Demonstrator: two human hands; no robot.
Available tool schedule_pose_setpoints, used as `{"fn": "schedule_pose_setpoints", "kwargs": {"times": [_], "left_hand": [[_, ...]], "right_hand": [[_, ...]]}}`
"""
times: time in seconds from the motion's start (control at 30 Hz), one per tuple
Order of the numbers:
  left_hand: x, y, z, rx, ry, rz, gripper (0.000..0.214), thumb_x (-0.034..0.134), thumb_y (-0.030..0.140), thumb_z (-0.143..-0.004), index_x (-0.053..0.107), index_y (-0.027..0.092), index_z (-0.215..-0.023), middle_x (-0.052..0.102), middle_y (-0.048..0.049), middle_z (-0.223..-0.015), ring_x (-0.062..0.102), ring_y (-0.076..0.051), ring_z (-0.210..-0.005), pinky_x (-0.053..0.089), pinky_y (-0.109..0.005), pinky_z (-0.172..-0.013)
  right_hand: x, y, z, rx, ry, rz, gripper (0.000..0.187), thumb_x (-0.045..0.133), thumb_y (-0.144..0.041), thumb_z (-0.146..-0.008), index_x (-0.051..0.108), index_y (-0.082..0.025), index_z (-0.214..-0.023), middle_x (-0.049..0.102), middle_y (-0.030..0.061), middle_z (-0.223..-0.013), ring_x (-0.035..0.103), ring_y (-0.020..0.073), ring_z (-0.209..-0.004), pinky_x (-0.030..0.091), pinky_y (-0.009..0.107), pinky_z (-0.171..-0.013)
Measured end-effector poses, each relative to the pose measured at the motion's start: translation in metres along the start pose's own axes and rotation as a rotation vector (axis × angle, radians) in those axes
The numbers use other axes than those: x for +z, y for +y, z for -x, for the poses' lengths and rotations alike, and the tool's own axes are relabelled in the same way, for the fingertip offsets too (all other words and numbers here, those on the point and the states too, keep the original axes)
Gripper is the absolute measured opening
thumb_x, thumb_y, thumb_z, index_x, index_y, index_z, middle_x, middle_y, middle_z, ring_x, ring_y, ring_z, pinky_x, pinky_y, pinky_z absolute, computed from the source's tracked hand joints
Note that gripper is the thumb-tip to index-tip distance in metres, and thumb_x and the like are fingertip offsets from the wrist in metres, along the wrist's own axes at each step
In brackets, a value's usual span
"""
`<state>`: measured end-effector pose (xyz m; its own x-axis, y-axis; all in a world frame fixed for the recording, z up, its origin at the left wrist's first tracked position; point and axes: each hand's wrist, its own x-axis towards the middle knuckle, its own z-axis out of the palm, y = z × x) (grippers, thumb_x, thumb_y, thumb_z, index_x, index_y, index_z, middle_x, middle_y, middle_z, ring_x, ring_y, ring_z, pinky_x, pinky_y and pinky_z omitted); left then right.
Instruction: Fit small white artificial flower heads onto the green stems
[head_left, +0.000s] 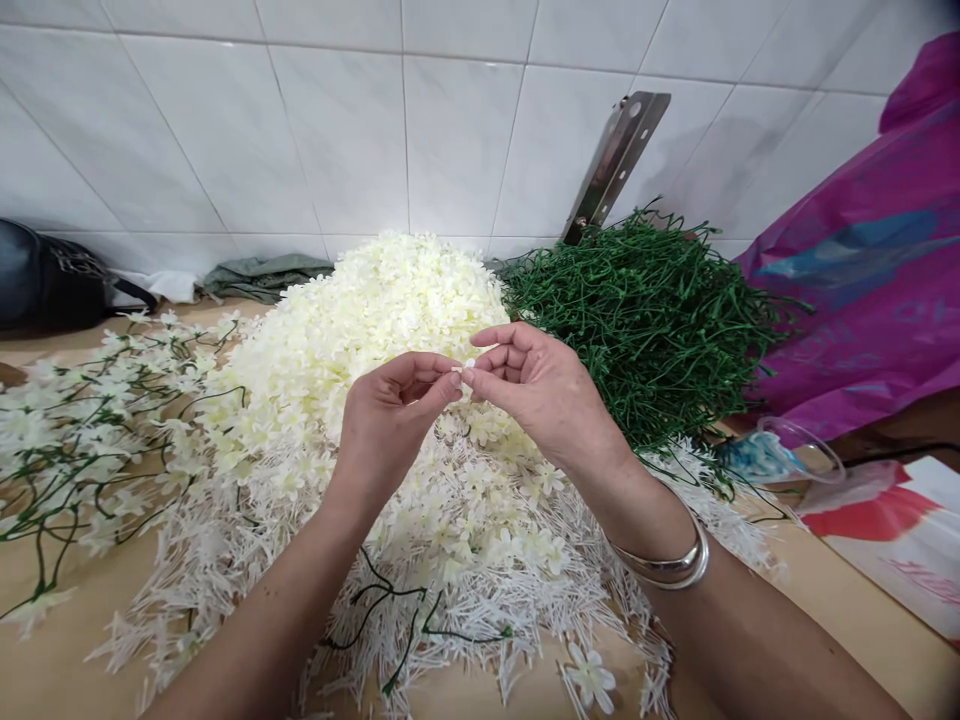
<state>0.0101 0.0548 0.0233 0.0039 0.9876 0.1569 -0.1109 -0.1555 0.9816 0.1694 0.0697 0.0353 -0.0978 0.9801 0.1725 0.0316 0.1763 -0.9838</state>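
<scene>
My left hand (390, 410) and my right hand (536, 390) meet fingertip to fingertip above a big heap of cream artificial blossoms (375, 330). Both pinch one small white flower piece (459, 371) between thumb and forefinger. A silver bangle (671, 565) circles my right wrist. Below my hands lies a spread of white plastic flower parts (480, 590) with a few loose green stems (390, 605) among them.
A pile of green plastic stems (645, 310) sits at the right of the blossoms. Finished flower sprigs (90, 420) lie at the left. A metal bracket (615, 160) leans on the tiled wall. A person in purple cloth (862, 270) is at the right; a dark bag (45, 280) is far left.
</scene>
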Motion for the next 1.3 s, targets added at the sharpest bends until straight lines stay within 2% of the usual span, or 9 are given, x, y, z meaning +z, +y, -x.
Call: {"fn": "schedule_pose_setpoints", "kwargs": {"times": [0.1, 0.3, 0.53, 0.8, 0.97, 1.03, 1.17, 1.23, 1.3], "left_hand": [[0.0, -0.002, -0.002, -0.073, -0.035, 0.141, 0.013, 0.089, 0.028, -0.074, 0.08, 0.021, -0.08, 0.079, 0.0006, -0.078, 0.072, -0.014, -0.075, 0.059, -0.027, -0.082], [0.003, -0.009, 0.0, -0.142, -0.017, 0.267, 0.019, 0.093, 0.03, -0.072, 0.082, 0.022, -0.085, 0.081, 0.0, -0.085, 0.073, -0.014, -0.082, 0.056, -0.029, -0.092], [0.007, -0.004, 0.003, -0.119, -0.021, 0.183, 0.026, 0.091, 0.037, -0.076, 0.082, 0.022, -0.095, 0.082, -0.0013, -0.096, 0.074, -0.016, -0.09, 0.054, -0.029, -0.093], [0.004, 0.007, 0.004, -0.058, -0.106, -0.187, 0.027, 0.075, 0.044, -0.088, 0.078, 0.022, -0.102, 0.081, -0.0054, -0.1, 0.074, -0.022, -0.095, 0.054, -0.033, -0.084], [0.041, 0.022, -0.011, 0.092, -0.344, -0.6, 0.02, 0.063, 0.025, -0.096, 0.077, 0.02, -0.109, 0.08, -0.0069, -0.106, 0.074, -0.021, -0.091, 0.056, -0.033, -0.084], [0.067, 0.021, -0.014, 0.105, -0.372, -0.779, 0.02, 0.062, 0.026, -0.099, 0.077, 0.019, -0.109, 0.079, -0.0077, -0.113, 0.073, -0.021, -0.094, 0.055, -0.035, -0.089], [0.111, 0.007, -0.015, 0.047, -0.319, -0.885, 0.033, 0.077, 0.033, -0.09, 0.075, 0.006, -0.108, 0.076, -0.0235, -0.11, 0.073, -0.039, -0.1, 0.055, -0.05, -0.087], [0.117, 0.002, -0.016, 0.043, -0.307, -0.872, 0.01, 0.073, 0.019, -0.09, 0.078, 0.011, -0.093, 0.078, -0.0196, -0.106, 0.074, -0.037, -0.1, 0.055, -0.047, -0.088], [0.105, 0.004, -0.019, 0.043, -0.276, -0.819, 0.009, 0.071, 0.02, -0.092, 0.078, 0.016, -0.089, 0.08, -0.0136, -0.101, 0.074, -0.032, -0.099, 0.055, -0.043, -0.09]], "right_hand": [[-0.002, 0.0, 0.0, 0.006, -0.043, 0.027, 0.027, 0.083, -0.03, -0.074, 0.071, -0.02, -0.096, 0.07, -0.0004, -0.077, 0.066, 0.0155, -0.071, 0.057, 0.033, -0.07], [-0.003, 0.008, -0.003, -0.157, 0.053, 0.149, 0.012, 0.079, -0.029, -0.079, 0.071, -0.021, -0.079, 0.07, 0.0011, -0.082, 0.065, 0.0168, -0.08, 0.055, 0.035, -0.081], [0.0, 0.003, 0.0, -0.316, 0.116, 0.239, 0.007, 0.068, -0.022, -0.09, 0.064, -0.02, -0.084, 0.071, 0.0016, -0.087, 0.067, 0.0158, -0.082, 0.052, 0.032, -0.08], [-0.053, -0.035, -0.002, -0.484, 0.36, 0.402, 0.011, 0.063, -0.015, -0.094, 0.056, -0.023, -0.088, 0.062, -0.0029, -0.076, 0.062, 0.0144, -0.07, 0.048, 0.031, -0.068], [-0.082, -0.048, -0.003, -0.531, 0.487, 0.498, 0.015, 0.061, -0.01, -0.093, 0.055, -0.024, -0.089, 0.061, -0.0027, -0.077, 0.064, 0.0151, -0.068, 0.049, 0.033, -0.069], [-0.084, -0.051, 0.0, -0.524, 0.484, 0.514, 0.014, 0.061, -0.012, -0.093, 0.055, -0.024, -0.09, 0.062, -0.0017, -0.078, 0.064, 0.0165, -0.07, 0.05, 0.035, -0.07], [-0.078, -0.058, 0.009, -0.499, 0.397, 0.521, 0.011, 0.06, -0.015, -0.094, 0.057, -0.024, -0.089, 0.063, -0.0001, -0.079, 0.064, 0.0187, -0.073, 0.049, 0.037, -0.072], [-0.074, -0.06, 0.013, -0.481, 0.364, 0.518, 0.008, 0.061, -0.018, -0.095, 0.058, -0.023, -0.09, 0.064, 0.0003, -0.08, 0.064, 0.019, -0.074, 0.049, 0.037, -0.073], [-0.07, -0.06, 0.017, -0.441, 0.33, 0.531, 0.005, 0.063, -0.022, -0.094, 0.061, -0.023, -0.091, 0.066, 0.001, -0.083, 0.064, 0.0191, -0.076, 0.048, 0.036, -0.073]]}}
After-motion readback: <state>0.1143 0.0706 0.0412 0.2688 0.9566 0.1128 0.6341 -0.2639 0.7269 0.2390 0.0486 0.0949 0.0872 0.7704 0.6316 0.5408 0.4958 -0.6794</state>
